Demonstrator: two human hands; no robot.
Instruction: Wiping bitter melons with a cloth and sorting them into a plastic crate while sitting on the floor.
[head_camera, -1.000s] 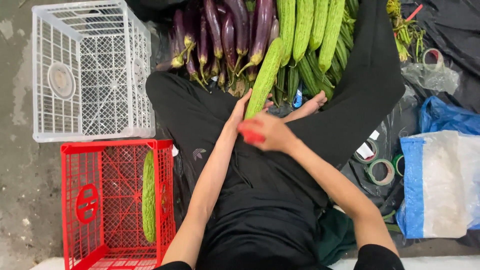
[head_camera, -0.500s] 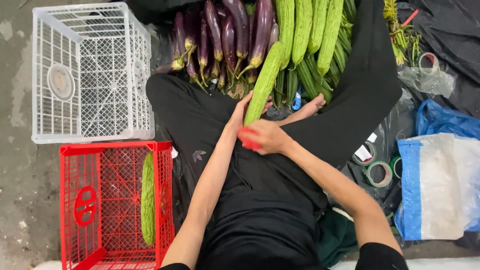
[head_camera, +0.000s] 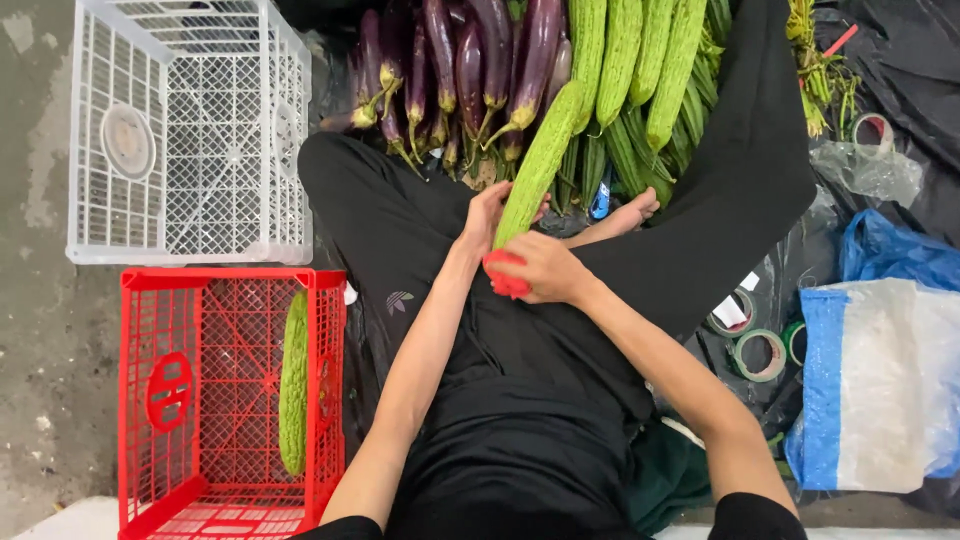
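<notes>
- A grey concrete floor (head_camera: 40, 300) lies at the left; the person sits cross-legged in black clothes, with black sheeting under the produce ahead of the lap.
- Compared with a second ago, little differs: the long green gourd (head_camera: 537, 165) stands at nearly the same slant, the hands sit a touch nearer the knees, and both crates are unmoved.
- The left hand (head_camera: 487, 212) wraps the gourd's lower end, fingers curled round its left side.
- The right hand (head_camera: 540, 268) closes on a small red piece (head_camera: 505, 276) pressed against the gourd's base; whether it is tape or a band I cannot tell.
- The gourd is ridged and bumpy, pale green, tapering upward into the pile of like gourds (head_camera: 640, 70).
- Left of that gourd, glossy purple aubergines (head_camera: 470, 70) lie bunched, stems toward the lap.
- Far left of the gourd, a white lattice plastic crate (head_camera: 185, 130) stands; below it a red crate (head_camera: 225, 400) holds one warty green gourd (head_camera: 294, 385) lying lengthwise.
- Right of the gourd, rolls of tape (head_camera: 760, 352) rest by a blue-and-white woven sack (head_camera: 880, 380).
</notes>
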